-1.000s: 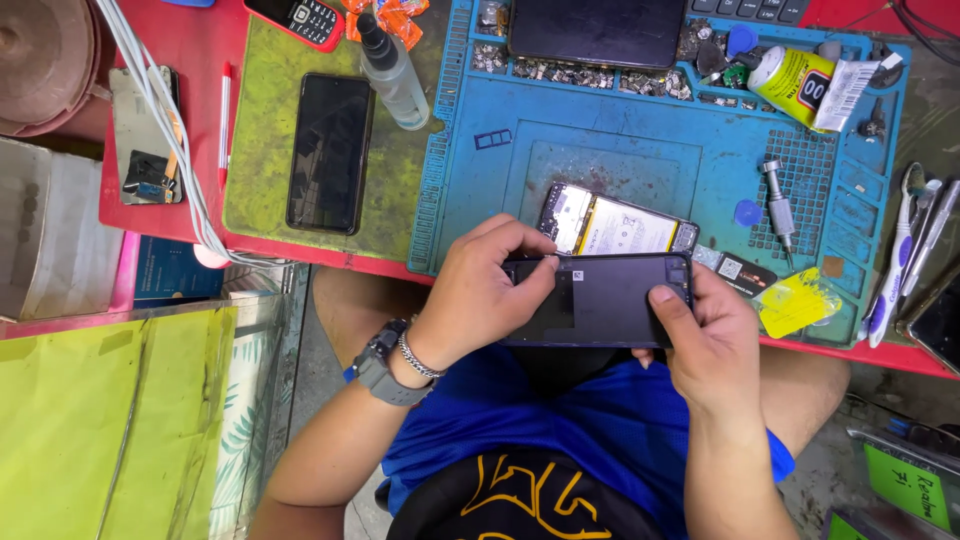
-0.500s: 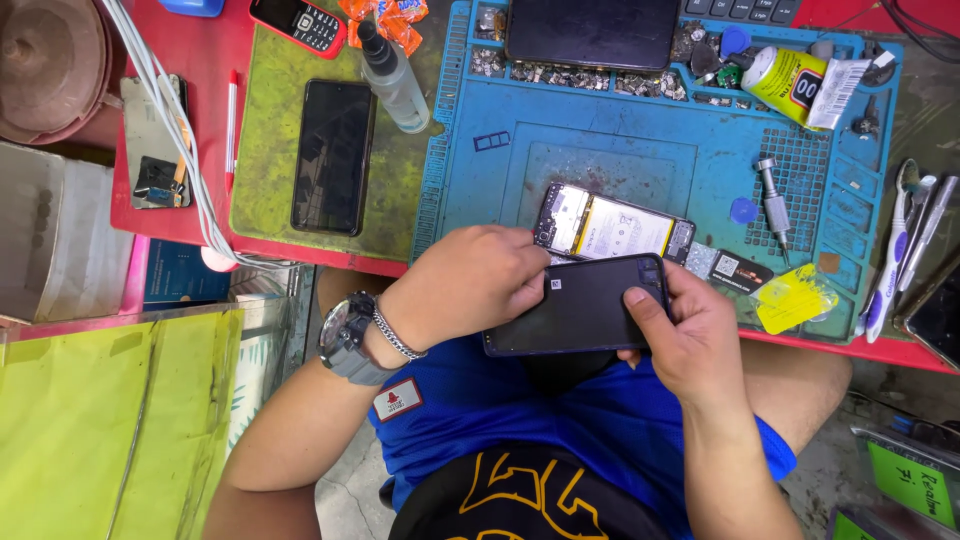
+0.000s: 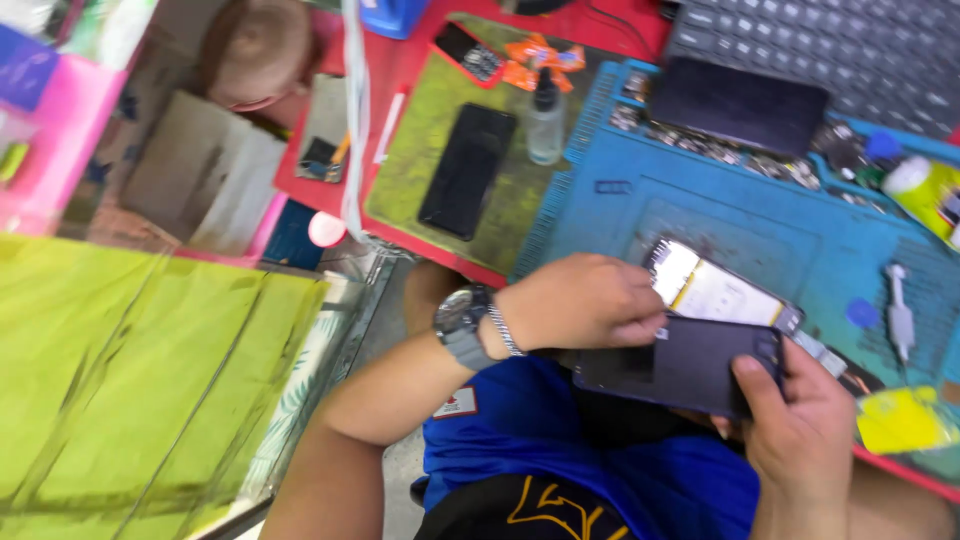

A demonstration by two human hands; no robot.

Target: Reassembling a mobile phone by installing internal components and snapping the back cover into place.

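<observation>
two hands share one dark phone panel at the near edge of the blue work mat. left hand curls over its left end, fingers pinching it. right hand grips the right end, thumb on top; an opened phone lies just behind.

Red surface seen from above, blue silicone work mat over its right part, worn green mat beside it, glass-topped display case at lower left with yellow-green sheets inside, bright even light
</observation>
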